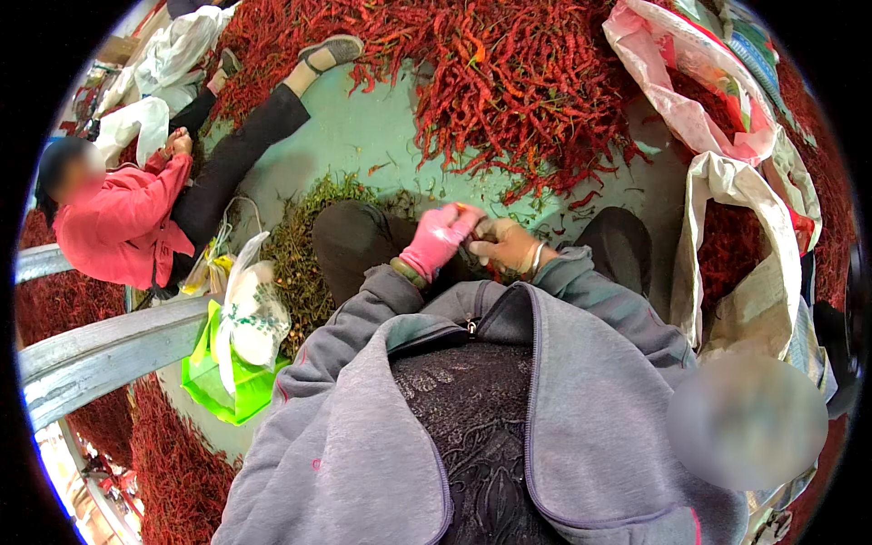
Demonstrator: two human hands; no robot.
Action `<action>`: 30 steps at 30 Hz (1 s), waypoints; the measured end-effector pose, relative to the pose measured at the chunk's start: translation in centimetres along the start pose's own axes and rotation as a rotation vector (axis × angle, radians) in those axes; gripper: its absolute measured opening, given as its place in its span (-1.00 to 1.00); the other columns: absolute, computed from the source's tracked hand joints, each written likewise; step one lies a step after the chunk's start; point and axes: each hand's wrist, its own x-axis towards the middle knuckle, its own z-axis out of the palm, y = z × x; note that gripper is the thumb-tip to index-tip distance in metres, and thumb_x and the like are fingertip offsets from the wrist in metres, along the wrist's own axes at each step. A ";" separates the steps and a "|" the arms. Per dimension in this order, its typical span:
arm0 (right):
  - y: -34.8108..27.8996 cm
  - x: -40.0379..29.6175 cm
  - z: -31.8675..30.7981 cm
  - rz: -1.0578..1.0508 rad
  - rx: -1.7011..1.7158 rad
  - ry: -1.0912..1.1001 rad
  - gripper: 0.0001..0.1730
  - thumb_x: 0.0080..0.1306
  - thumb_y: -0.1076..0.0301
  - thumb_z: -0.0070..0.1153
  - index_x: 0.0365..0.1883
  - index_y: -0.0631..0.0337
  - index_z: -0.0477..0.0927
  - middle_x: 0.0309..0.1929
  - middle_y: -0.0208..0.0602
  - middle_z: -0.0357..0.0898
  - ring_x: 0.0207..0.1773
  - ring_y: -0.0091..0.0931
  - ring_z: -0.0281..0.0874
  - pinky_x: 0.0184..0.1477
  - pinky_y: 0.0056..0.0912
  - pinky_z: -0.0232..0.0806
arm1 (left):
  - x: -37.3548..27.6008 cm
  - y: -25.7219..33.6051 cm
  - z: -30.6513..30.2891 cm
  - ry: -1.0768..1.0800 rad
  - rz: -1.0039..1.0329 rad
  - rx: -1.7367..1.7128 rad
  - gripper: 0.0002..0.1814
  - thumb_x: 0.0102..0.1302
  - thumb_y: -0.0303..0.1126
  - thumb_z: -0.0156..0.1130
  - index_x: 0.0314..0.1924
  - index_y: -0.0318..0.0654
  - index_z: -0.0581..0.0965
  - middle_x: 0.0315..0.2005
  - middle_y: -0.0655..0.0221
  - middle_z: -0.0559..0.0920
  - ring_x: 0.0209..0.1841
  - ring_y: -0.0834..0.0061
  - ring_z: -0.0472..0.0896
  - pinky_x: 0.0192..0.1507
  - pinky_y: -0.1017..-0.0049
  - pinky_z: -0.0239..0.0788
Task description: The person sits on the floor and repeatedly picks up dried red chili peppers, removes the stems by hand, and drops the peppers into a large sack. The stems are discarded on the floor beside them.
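My left hand (441, 238), in a pink glove, is curled in front of my lap. Its fingertips meet those of my right hand (507, 246), which has a pale band at the wrist. A small orange-red bit shows at the left fingers, but whatever lies between the hands is too small and covered to make out. Beyond my knees a large heap of long red chili peppers (518, 88) spreads over the pale green floor (340, 146). Beside my left knee lies a pile of green-brown stems (300, 266).
A person in a red jacket (126, 218) sits at the left, legs stretched toward the heap. Open woven sacks (742, 184) holding red peppers stand at my right. A bright green bag (235, 392) with a white plastic bag sits near a metal rail (116, 347) on the left.
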 end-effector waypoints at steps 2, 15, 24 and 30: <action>2.3 0.3 -2.3 0.021 -0.250 0.124 -0.75 0.12 0.27 0.16 -0.36 0.28 0.49 -0.51 -0.28 0.53 -0.47 -0.44 0.48 -0.44 -0.39 0.34 | -0.4 0.5 -1.4 0.130 -0.337 -0.293 -0.75 0.28 -0.30 0.01 -0.22 -0.35 0.51 -0.51 0.39 0.56 -0.60 0.68 0.41 -0.54 0.67 0.23; 7.1 5.5 -2.7 -0.048 -0.748 0.316 -0.68 0.12 0.27 0.17 -0.21 0.23 0.46 -0.47 -0.21 0.53 -0.45 -0.39 0.52 -0.43 -0.35 0.33 | 0.1 0.6 -3.4 0.076 -0.619 -0.527 -0.85 0.20 -0.38 0.15 -0.33 -0.34 0.48 -0.54 0.37 0.56 -0.68 0.70 0.33 -0.63 0.68 0.14; -1.0 3.0 -1.2 -0.096 0.381 0.011 -0.80 0.24 0.31 0.06 -0.33 0.28 0.43 -0.54 -0.42 0.43 -0.60 -0.63 0.37 -0.57 -0.62 0.22 | 0.0 2.5 -3.0 0.018 -0.589 -0.522 -0.67 0.20 -0.17 0.15 -0.21 -0.32 0.49 -0.57 0.45 0.51 -0.67 0.71 0.33 -0.63 0.67 0.13; -2.0 2.3 -0.9 -0.056 0.396 0.132 -0.79 0.22 0.29 0.11 -0.42 0.23 0.42 -0.60 -0.41 0.43 -0.65 -0.60 0.38 -0.61 -0.60 0.20 | -0.4 2.4 -2.9 0.315 -0.502 -0.504 -0.61 0.20 -0.16 0.17 -0.11 -0.34 0.48 -0.60 0.48 0.47 -0.74 0.72 0.28 -0.70 0.67 0.08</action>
